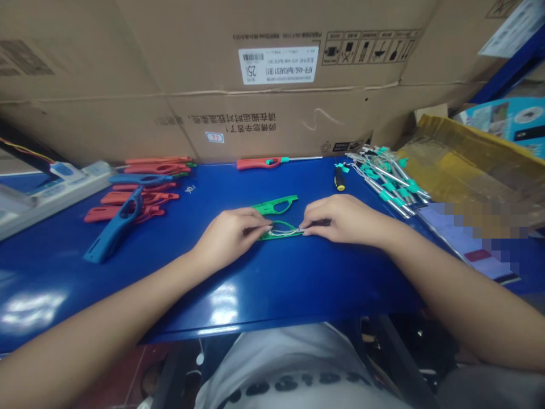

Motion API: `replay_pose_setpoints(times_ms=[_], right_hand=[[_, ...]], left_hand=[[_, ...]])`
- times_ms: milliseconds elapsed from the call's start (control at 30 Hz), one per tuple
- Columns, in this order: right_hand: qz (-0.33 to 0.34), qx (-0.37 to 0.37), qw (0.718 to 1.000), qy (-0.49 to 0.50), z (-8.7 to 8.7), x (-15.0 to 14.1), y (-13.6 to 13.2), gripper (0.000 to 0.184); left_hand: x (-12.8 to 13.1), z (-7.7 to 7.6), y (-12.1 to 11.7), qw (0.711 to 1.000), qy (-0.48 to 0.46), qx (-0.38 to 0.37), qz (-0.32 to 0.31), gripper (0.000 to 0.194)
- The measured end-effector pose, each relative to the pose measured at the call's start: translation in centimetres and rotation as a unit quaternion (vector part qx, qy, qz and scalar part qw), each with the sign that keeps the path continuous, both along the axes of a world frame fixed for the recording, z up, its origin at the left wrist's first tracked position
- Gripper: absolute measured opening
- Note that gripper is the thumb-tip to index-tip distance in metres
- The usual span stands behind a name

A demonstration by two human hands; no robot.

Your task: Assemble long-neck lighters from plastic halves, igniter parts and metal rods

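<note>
Both hands are close together at the middle of the bench, each in a narrow pinch. The left hand (227, 236) comes in from 8 o'clock, and the right hand (343, 220) comes in from 4 o'clock. Between their fingertips lies a flat green plastic lighter shell (281, 237), with a thin silver wire loop (281, 230) resting in it. Both hands pinch the wire's ends just above the shell. A second green plastic lighter shell (272, 205) lies just beyond, at 12 o'clock, near but apart from both hands.

On the glossy blue workbench (238, 289), red plastic lighter shells (136, 199) and a blue plastic lighter body (114, 224) lie at 10 o'clock. A red lighter with a slim metal nozzle (259, 163) sits at 12 o'clock, and a yellow-and-black screwdriver (339, 179) lies at 1 o'clock. Steel rods with teal fittings (387, 179) are heaped at 2 o'clock.
</note>
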State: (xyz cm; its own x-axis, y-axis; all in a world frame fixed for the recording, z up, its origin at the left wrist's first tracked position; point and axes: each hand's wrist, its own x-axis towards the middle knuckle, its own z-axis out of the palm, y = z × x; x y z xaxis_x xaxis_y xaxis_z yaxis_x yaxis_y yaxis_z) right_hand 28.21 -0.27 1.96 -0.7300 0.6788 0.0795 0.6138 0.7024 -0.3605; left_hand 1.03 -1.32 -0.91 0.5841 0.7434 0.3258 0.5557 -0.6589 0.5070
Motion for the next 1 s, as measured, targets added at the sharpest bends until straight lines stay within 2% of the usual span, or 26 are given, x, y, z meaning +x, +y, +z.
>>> replay_pose_setpoints(times_ms=[200,333,467,567,667,767,900,1000], right_hand=[[0.014,0.062,0.995,-0.070,0.3,-0.4,-0.7,0.011],[0.024,0.123,0.980,-0.152,0.9,-1.3,-1.6,0.022],[0.034,0.139,0.963,-0.226,1.2,-2.2,-2.9,0.020],[0.026,0.140,0.964,-0.225,1.1,-2.6,-3.5,0.022],[-0.006,0.109,0.980,-0.168,0.6,-2.5,-3.1,0.031],[-0.035,0.029,0.998,-0.053,-0.2,-2.3,-1.9,0.026],[-0.096,-0.112,0.986,0.073,-0.9,-2.2,-0.6,0.019],[-0.109,-0.147,0.980,0.083,-0.9,-2.3,-0.4,0.018]], left_hand=[[0.0,0.2,0.1,1.000,0.009,0.000,-0.007,0.019],[-0.1,0.2,0.2,1.000,0.013,-0.011,-0.008,0.017],[-0.1,0.2,0.2,1.000,0.005,-0.023,0.003,0.016],[-0.1,0.2,0.2,1.000,0.005,-0.027,0.008,0.016],[-0.2,0.3,0.2,1.000,0.007,-0.029,0.010,0.016],[-0.3,0.5,0.1,1.000,-0.001,-0.026,0.004,0.016],[-0.3,0.8,0.2,1.000,-0.016,-0.024,-0.007,0.017],[-0.3,0.8,0.3,1.000,-0.017,-0.020,-0.005,0.016]])
